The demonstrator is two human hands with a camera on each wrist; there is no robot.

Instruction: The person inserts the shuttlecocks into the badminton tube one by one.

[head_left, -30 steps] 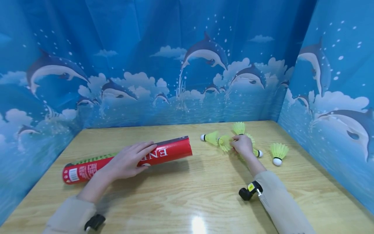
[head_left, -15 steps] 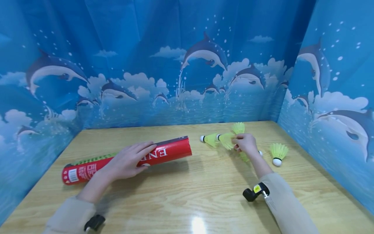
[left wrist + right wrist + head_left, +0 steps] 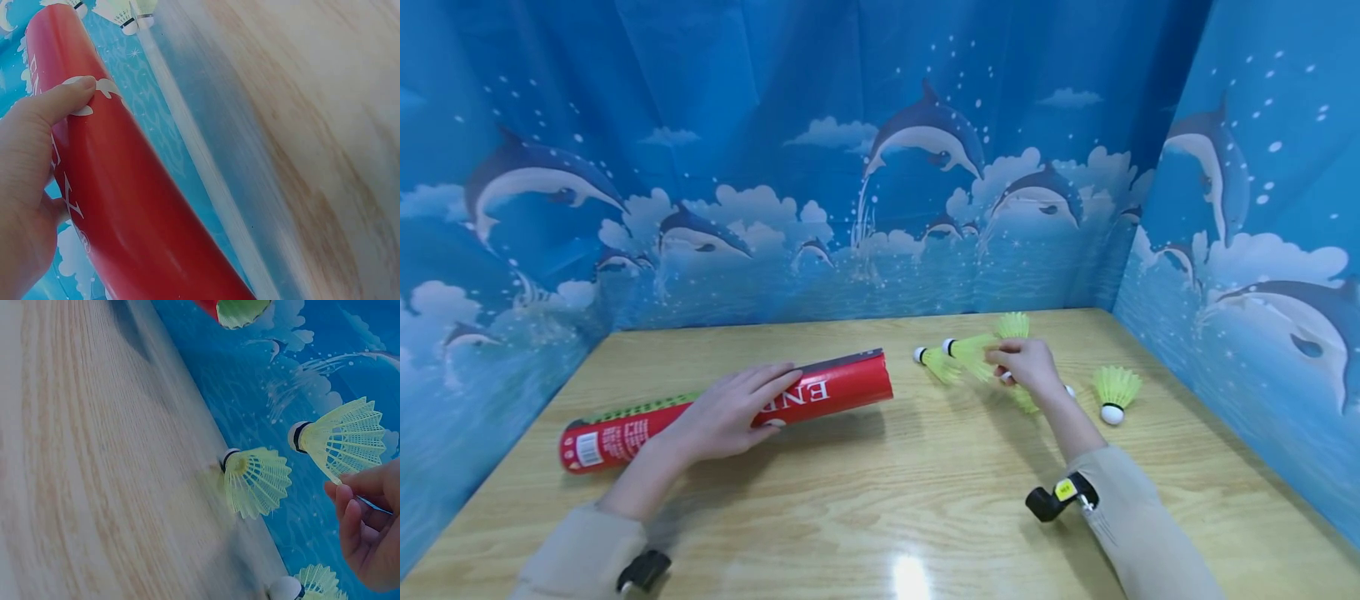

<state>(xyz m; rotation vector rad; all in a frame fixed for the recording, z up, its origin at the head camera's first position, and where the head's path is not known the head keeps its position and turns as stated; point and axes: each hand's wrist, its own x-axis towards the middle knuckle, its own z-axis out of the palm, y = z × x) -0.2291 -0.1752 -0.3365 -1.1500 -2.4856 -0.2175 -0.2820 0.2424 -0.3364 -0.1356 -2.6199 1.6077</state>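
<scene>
My left hand (image 3: 733, 417) grips a long red shuttlecock tube (image 3: 842, 387) around its middle, thumb across its front in the left wrist view. The tube slants, its right end lifted above the table and its left end low. Pale green shows inside the tube's mouth (image 3: 244, 312) in the right wrist view. My right hand (image 3: 1030, 367) pinches the skirt rim of a yellow shuttlecock (image 3: 344, 434) between thumb and fingers. That shuttlecock is held up, its white cork pointing left toward the tube. Just below and left of it, another yellow shuttlecock (image 3: 938, 364) lies on the table.
One shuttlecock (image 3: 1013, 325) stands at the back edge behind my right hand, another (image 3: 1116, 394) at the right. More lie partly hidden beneath that hand, including a yellow skirt (image 3: 1024, 400). A blue dolphin-print curtain (image 3: 775, 275) borders the wooden table (image 3: 865, 508) behind and at the sides.
My right hand has pulled the pinched shuttlecock up from the group, and its cork has swung left and upward. The left hand and the tube have stayed put.
</scene>
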